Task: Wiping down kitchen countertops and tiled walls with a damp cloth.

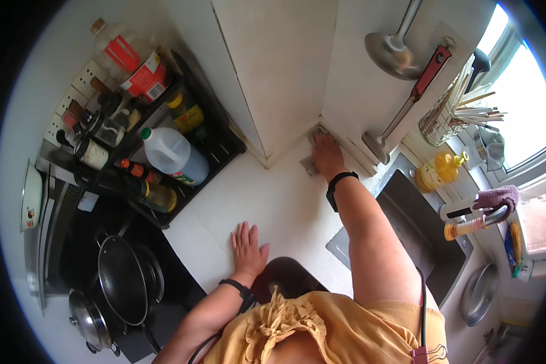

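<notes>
My right hand [327, 154] reaches into the back corner of the white countertop [255, 195]. Its fingers press on a greyish cloth [309, 165], which shows at the fingertips and beside the hand; part of it is hidden under the palm. My left hand [248, 252] lies flat on the countertop nearer my body, fingers spread, with nothing in it. Both wrists wear black bands.
On the left stand a black rack [200, 182] with bottles and jars, and a stove with a wok [123, 280] and a lidded pot [90, 321]. On the right are a sink [409, 227], yellow soap bottle [437, 172], hanging ladle [393, 52] and chopstick basket [439, 120].
</notes>
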Available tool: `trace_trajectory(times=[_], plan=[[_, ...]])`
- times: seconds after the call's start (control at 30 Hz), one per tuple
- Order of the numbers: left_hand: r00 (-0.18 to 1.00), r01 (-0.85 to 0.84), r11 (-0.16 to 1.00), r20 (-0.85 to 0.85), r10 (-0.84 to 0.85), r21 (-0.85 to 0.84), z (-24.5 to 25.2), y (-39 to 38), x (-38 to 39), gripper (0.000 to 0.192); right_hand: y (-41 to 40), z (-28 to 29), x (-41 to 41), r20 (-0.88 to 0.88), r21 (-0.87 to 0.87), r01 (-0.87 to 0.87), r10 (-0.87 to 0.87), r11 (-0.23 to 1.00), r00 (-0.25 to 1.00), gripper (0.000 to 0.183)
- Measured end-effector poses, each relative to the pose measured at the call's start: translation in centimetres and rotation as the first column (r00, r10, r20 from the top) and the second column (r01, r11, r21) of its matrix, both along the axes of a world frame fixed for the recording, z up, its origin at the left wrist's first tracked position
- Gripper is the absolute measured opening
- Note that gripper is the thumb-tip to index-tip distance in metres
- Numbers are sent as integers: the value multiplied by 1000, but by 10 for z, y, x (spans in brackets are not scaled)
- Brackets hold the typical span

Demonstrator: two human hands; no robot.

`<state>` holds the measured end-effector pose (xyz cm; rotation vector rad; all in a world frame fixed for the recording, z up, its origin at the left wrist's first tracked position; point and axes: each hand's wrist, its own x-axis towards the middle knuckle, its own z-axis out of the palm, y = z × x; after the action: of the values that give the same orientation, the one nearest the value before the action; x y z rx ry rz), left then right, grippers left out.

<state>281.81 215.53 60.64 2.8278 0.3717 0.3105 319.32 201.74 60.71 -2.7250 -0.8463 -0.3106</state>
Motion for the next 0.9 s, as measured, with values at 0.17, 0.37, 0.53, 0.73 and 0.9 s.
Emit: trace_trajectory(times=[0.17, 0.37, 0.53, 0.73, 0.9], plan=[[1000, -1, 1000, -13, 1, 1, 1, 0, 3, 66, 23, -4, -5, -172, 98, 140, -122, 985, 977, 36], [998, 52, 999, -26, -53, -14, -2, -10, 17, 67, 78, 54, -20, -221, 927, 198, 39, 318, 974, 40], [998, 55, 998, -17, -55, 22, -6, 2, 4, 70, 136, 253, -72, 426, 866, -408, 1, 289, 905, 51], [998, 55, 998, -35, -56, -24, -5, 6, 7, 69, 156, 222, -25, 497, 771, -441, -1, 458, 868, 57], [992, 93, 990, -73, -100, -102, 1, 1, 11, 69, 123, 108, 63, 127, 951, -65, -192, 301, 973, 69]])
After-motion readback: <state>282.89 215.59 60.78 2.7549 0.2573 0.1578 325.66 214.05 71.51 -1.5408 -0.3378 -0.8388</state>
